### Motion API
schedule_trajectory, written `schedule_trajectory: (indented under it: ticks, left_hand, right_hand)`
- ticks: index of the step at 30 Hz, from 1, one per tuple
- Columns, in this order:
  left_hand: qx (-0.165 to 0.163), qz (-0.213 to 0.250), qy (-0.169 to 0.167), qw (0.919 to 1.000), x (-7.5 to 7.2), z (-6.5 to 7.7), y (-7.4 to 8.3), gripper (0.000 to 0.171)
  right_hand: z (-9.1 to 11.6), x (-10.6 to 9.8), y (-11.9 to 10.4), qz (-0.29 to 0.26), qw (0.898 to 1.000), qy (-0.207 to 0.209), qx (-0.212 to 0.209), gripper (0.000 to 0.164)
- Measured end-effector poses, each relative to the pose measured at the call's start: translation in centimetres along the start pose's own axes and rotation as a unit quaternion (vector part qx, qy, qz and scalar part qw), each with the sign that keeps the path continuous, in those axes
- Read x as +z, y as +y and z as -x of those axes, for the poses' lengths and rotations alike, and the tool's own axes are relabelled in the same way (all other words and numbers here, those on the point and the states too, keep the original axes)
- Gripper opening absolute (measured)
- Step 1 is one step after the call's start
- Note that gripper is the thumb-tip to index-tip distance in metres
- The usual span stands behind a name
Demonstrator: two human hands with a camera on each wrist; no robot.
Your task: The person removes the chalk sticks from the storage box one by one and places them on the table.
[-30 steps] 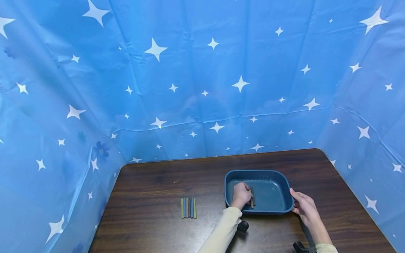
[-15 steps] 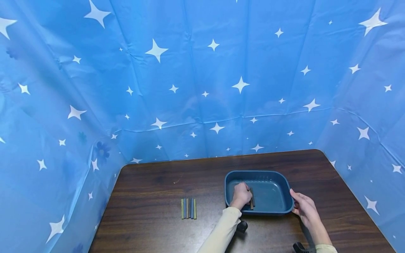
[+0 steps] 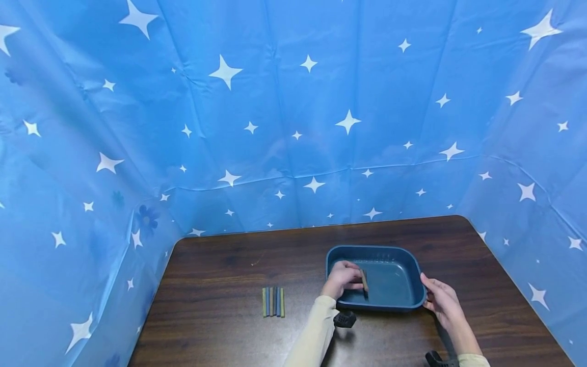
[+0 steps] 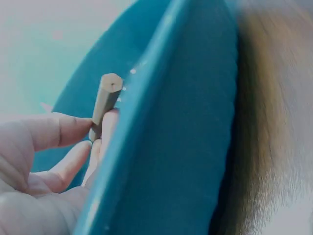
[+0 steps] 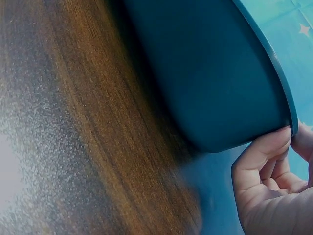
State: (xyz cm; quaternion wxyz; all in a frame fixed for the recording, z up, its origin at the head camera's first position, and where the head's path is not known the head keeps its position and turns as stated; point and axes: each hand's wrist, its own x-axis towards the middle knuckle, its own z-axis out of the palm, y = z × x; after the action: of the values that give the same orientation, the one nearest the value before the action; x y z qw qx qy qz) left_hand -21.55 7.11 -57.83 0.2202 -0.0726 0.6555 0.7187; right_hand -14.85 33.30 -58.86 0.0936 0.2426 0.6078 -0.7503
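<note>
Inside the blue-green tray (image 3: 380, 309), toward its left end, my left hand (image 3: 341, 278) pinches a short brown hexagonal stick (image 3: 364, 281) between thumb and fingers. The left wrist view shows the flat end of that stick (image 4: 112, 83) tilted up behind the tray wall (image 4: 166, 122). Something dark by its lower end could be a second stick, partly hidden. My right hand (image 3: 444, 300) grips the tray's right end, thumb and fingers on either side of the rim in the right wrist view (image 5: 269, 181).
A row of several yellow-green, blue and brown sticks (image 3: 273, 302) lies on the dark wooden table (image 3: 215, 275), left of the tray. A blue star-patterned curtain (image 3: 284, 127) surrounds the table's back and sides. Black wrist devices (image 3: 345, 319) sit close to the tray's front.
My left hand has shifted slightly left and turned, its fingers more spread, with the brown stick now tilted in its pinch. The right hand and the tray have stayed in place.
</note>
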Motion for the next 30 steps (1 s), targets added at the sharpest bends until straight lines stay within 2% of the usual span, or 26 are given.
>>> schedule_trajectory:
  ticks: [3,5,7,10,13,16,21,25,30]
  left_hand:
    - [-0.015,0.055,-0.015,0.9982,-0.3,-0.2,0.2,0.018]
    - [-0.027,0.114,-0.032,0.9925,-0.3,-0.4,0.1,0.018]
    - [-0.040,0.185,-0.052,0.9806,-0.4,-0.5,0.0,0.022]
    - [-0.056,0.270,-0.081,0.9578,-0.5,-0.6,0.1,0.035]
    - [-0.063,0.316,-0.099,0.9414,-0.8,-0.4,0.6,0.045]
    - [-0.062,0.342,-0.111,0.9311,-1.1,-0.2,1.3,0.049]
    - [-0.049,0.356,-0.122,0.9254,-1.7,0.3,2.5,0.048]
    - [-0.034,0.363,-0.125,0.9229,-2.4,0.5,3.1,0.035]
    - [-0.012,0.352,-0.131,0.9267,-3.6,0.7,3.5,0.017]
  right_hand:
    - [0.0,0.0,0.0,-0.004,1.000,-0.001,-0.003,0.033]
    - [0.1,0.1,-0.1,-0.003,1.000,-0.003,-0.006,0.033]
    - [0.2,0.1,-0.1,-0.001,1.000,-0.005,-0.007,0.033]
    - [0.3,0.2,-0.1,0.001,1.000,-0.006,-0.009,0.034]
    - [0.3,0.2,-0.1,-0.001,1.000,-0.005,-0.009,0.035]
    - [0.3,0.2,-0.1,-0.003,1.000,-0.004,-0.006,0.034]
    - [0.2,0.2,-0.1,0.002,1.000,-0.006,-0.002,0.032]
    - [0.2,0.2,-0.1,0.004,1.000,-0.008,-0.005,0.032]
    - [0.3,0.1,-0.1,-0.003,1.000,-0.007,-0.013,0.034]
